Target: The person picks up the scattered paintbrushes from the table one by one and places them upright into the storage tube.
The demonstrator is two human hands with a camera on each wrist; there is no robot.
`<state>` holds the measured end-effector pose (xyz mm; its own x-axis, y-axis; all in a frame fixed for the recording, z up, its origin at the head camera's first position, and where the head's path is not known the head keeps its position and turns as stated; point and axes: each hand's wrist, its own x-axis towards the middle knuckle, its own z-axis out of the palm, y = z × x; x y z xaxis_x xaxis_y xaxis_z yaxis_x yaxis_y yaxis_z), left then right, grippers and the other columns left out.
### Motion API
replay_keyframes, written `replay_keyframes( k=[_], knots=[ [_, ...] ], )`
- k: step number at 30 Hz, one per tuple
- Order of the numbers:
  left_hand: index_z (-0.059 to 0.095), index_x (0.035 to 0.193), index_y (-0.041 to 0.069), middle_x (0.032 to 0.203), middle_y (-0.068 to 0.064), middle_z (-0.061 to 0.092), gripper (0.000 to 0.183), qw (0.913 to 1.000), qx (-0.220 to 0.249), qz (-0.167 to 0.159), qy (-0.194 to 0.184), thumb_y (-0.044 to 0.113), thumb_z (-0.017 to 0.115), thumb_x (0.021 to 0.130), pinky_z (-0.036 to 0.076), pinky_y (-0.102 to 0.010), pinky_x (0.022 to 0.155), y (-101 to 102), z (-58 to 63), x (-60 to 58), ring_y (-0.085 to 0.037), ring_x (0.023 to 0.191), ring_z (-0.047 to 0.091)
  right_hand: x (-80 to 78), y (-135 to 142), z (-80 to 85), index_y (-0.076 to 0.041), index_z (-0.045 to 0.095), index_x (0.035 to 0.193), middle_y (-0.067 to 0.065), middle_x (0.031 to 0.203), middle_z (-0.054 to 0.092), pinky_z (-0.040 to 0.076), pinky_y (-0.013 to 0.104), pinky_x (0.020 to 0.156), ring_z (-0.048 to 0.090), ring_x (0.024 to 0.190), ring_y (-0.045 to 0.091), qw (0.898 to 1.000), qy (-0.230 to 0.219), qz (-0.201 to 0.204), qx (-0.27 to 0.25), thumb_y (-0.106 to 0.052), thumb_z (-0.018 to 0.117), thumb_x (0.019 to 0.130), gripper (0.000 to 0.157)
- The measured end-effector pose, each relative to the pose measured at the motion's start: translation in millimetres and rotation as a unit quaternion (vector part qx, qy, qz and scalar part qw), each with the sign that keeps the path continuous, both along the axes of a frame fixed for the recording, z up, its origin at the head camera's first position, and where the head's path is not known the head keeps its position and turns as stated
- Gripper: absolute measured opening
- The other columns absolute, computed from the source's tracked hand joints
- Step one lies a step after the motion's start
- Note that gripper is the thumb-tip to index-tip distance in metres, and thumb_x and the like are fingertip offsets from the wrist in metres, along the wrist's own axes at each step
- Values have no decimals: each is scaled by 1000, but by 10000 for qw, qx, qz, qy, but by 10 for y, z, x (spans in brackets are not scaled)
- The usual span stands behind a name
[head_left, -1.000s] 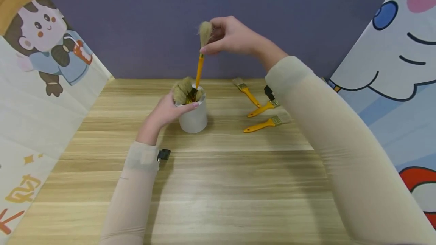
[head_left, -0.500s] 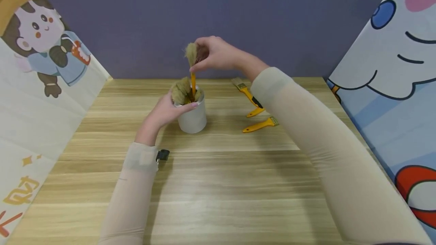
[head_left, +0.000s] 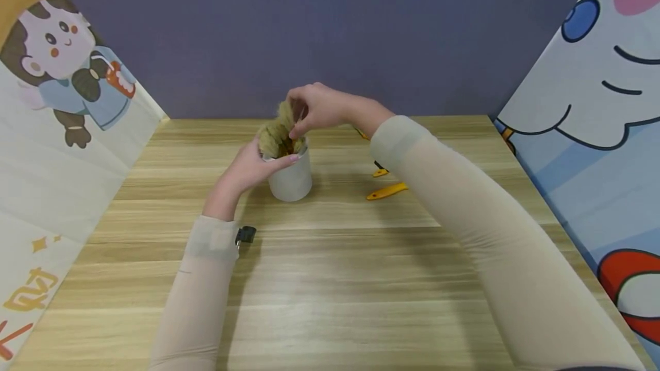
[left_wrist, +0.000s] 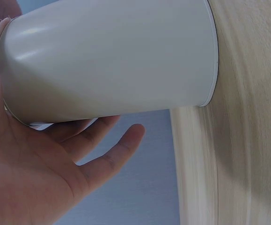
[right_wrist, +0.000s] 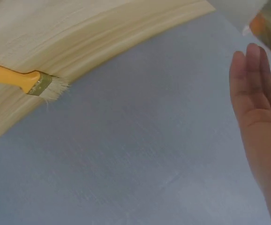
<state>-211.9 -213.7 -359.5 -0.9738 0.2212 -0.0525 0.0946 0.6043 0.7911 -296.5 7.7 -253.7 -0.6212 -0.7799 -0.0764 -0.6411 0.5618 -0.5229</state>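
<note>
A white cup (head_left: 291, 182) stands upright on the wooden table, bristle ends of several paintbrushes (head_left: 270, 141) crowding its mouth. My left hand (head_left: 246, 169) grips the cup near its rim, thumb across the front; the left wrist view shows the fingers reaching around the cup wall (left_wrist: 112, 61). Above the mouth, my right hand (head_left: 321, 109) pinches one paintbrush (head_left: 285, 113), bristles up, with its handle down in the cup. The fingers partly cover this brush, and its yellow handle is mostly hidden. In the right wrist view, only part of the right hand (right_wrist: 261, 108) shows at the edge.
Yellow-handled paintbrushes lie right of the cup: one paintbrush (head_left: 387, 191) nearest, others partly behind the right sleeve (head_left: 443, 182). The right wrist view shows a paintbrush (right_wrist: 32, 83) near the table's back edge. A dark blue-grey wall (head_left: 330, 33) stands behind.
My right hand has come down and slightly left, lowering the paintbrush into the cup. The left hand keeps its hold on the cup, which stays in place.
</note>
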Motion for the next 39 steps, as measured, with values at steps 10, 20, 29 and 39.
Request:
replay_keyframes(
  k=[10,20,29,39],
  knots=[
    [29,166,35,167,-3,45,102,9999,40,-25,143,77,73,85,41,-61,123,-1,-28,-22,-31,152,46,-18,30,-44,-19,64,137,2,122,72,60,34,96,71,109,18,9988,200,219,-378,-37,81,97,47],
    [25,167,41,167,-2,44,101,9999,-21,-13,114,77,72,85,41,-59,122,-1,-10,-15,-31,151,47,23,-38,-122,-15,72,102,1,100,75,58,31,81,70,91,17,9932,936,518,-470,-28,73,103,13],
    [26,168,38,168,-5,44,102,10000,-14,18,91,75,74,86,40,-62,123,10,-5,-13,-33,153,45,9,49,-67,-16,74,119,0,109,76,59,31,85,71,95,15,9941,910,473,-351,-30,74,103,21],
    [19,170,38,172,-10,38,110,9996,-163,250,26,78,74,83,36,-64,125,27,-7,-3,-36,157,39,-110,543,100,-21,67,136,0,120,72,58,40,97,69,109,19,9982,502,-241,-224,-39,75,101,41]
  ],
)
